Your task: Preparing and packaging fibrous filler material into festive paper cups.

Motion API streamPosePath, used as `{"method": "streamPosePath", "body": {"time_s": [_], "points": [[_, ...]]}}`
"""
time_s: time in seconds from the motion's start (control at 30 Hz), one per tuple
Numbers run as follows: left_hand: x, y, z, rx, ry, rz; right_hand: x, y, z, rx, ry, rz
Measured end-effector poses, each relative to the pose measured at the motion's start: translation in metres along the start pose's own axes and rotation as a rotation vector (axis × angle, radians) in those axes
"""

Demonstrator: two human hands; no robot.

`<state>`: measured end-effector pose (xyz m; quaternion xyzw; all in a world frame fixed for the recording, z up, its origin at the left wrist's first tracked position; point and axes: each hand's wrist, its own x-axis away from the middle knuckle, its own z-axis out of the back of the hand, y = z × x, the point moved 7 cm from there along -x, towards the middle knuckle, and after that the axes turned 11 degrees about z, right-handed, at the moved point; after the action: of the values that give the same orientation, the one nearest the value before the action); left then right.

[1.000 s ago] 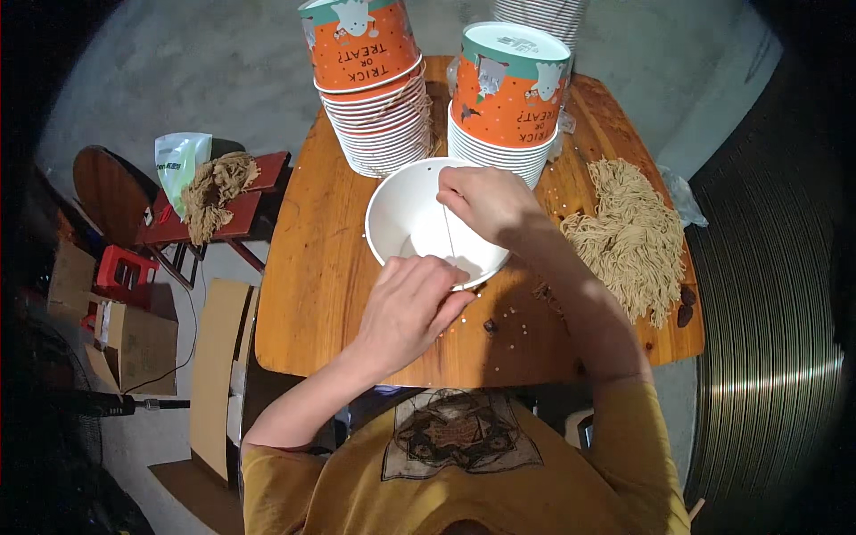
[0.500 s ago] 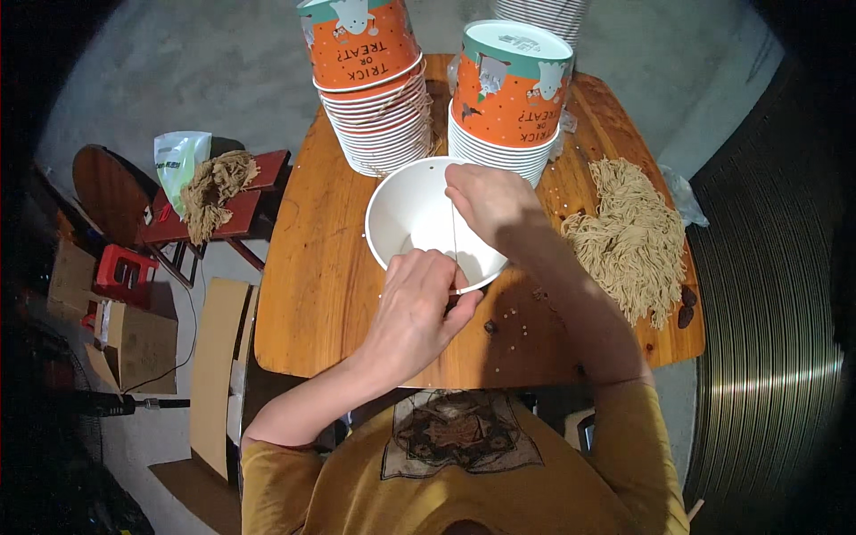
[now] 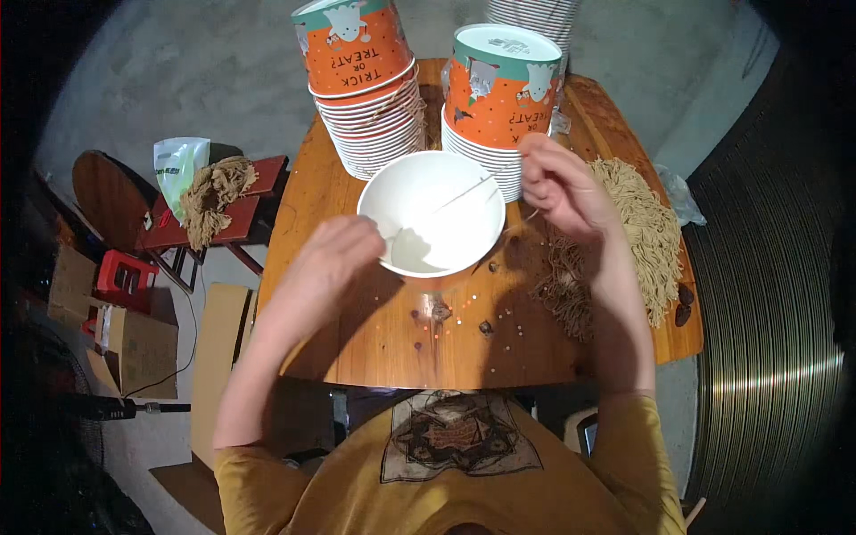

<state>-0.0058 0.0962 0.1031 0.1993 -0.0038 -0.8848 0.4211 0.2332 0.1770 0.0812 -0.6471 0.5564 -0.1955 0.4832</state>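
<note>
In the head view, the white bucket (image 3: 428, 192) sits mouth up on the wooden desk (image 3: 455, 361), between the two hands and in front of two stacks of upturned buckets (image 3: 504, 89). It looks like thin coated paperboard, so I judge it light and slightly springy, smooth enough to slide, and easily dented or creased by a hard squeeze; the rolled rim seems the firmest place to take hold. A thin cord (image 3: 465, 193) crosses its mouth toward the right; it looks soft and limp, best pinched near an end. The left hand (image 3: 328, 259) is loosely curled, its fingertips at the bucket's left rim; whether they grip anything is hidden. The right hand (image 3: 569, 189) is half curled just off the right rim, near the cord; blur leaves unclear whether its fingers pinch it. Beside that forearm lies a tan heap of strands (image 3: 651, 232)
</note>
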Motion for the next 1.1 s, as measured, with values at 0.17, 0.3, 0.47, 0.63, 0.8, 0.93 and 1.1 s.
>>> {"method": "streamPosePath", "body": {"time_s": [0.17,0.3,0.47,0.63,0.8,0.93,1.1], "points": [[-0.011,-0.051,-0.004,-0.087,0.096,0.036,0.029,-0.01,0.037,-0.506,0.082,0.149],[-0.019,-0.063,-0.01,-0.107,0.148,0.018,0.052,-0.009,0.05,-0.612,0.14,0.193],[-0.027,-0.067,-0.009,-0.114,0.176,-0.02,0.072,-0.003,0.063,-0.265,0.295,0.213],[-0.031,-0.069,-0.002,0.089,0.174,0.055,0.063,-0.011,0.028,0.205,0.326,0.328],[-0.028,-0.011,-0.011,0.451,0.068,0.367,0.057,0.007,-0.014,0.089,0.15,0.144],[-0.041,0.025,-0.037,0.467,-0.146,0.473,0.056,0.023,-0.028,0.317,-0.035,0.431],[-0.037,0.011,-0.051,0.603,-0.271,0.566,0.062,0.028,-0.045,0.914,0.036,0.262]]}}
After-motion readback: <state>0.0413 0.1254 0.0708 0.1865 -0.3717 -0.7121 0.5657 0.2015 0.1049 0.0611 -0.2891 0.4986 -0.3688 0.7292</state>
